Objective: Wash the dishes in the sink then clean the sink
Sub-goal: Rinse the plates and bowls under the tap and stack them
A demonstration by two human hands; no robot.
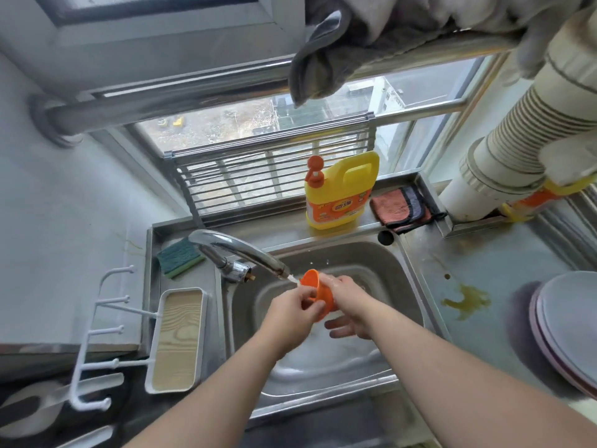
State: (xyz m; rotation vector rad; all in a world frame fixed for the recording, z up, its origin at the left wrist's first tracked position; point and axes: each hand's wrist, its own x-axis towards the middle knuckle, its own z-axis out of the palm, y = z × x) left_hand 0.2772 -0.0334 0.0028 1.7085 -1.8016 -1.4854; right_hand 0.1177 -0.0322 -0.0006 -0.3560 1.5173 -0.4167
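under the faucet (240, 248), both hands (292, 310) grip an orange cup (318, 294) between them.

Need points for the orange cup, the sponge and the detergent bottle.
orange cup (318, 294), head view, on its outer wall between the two hands.
sponge (179, 257), head view, on its dark green scouring face.
detergent bottle (336, 205), head view, on the orange label on its yellow body.
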